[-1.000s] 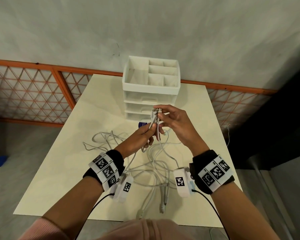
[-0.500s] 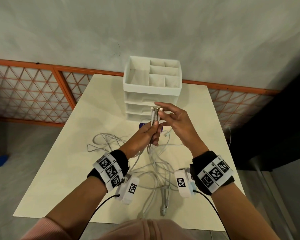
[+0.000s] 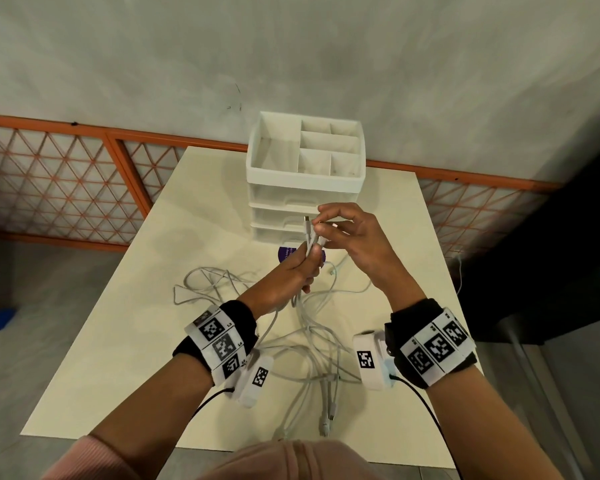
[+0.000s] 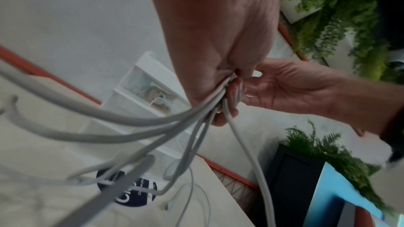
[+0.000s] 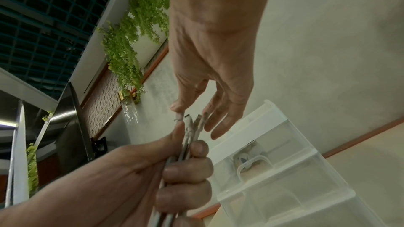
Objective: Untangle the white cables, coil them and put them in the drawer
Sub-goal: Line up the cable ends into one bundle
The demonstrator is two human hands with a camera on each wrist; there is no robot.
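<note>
Several white cables point(image 3: 321, 344) lie tangled on the cream table point(image 3: 125, 341), and their upper ends rise in a bunch. My left hand point(image 3: 309, 251) grips that bunch just below the plugs, in front of the white drawer unit point(image 3: 305, 199). In the right wrist view the left hand point(image 5: 186, 167) is wrapped round the strands, with the plug ends point(image 5: 193, 123) sticking up. My right hand point(image 5: 192, 112) comes from above and pinches the plug tips between thumb and fingers. The left wrist view shows the cables point(image 4: 153, 123) fanning down from the fist. The drawers look shut.
A round purple sticker point(image 3: 286, 253) lies on the table before the drawer unit, whose top tray point(image 3: 278, 147) has open compartments. An orange lattice fence point(image 3: 59, 181) runs behind the table. Loose cable loops point(image 3: 205, 282) spread left; plug ends point(image 3: 326, 417) lie near the front edge.
My right hand's fingers have bent down from a flatter pose onto the plug tips. The left hand keeps its grip on the bunch, nearly in the same place.
</note>
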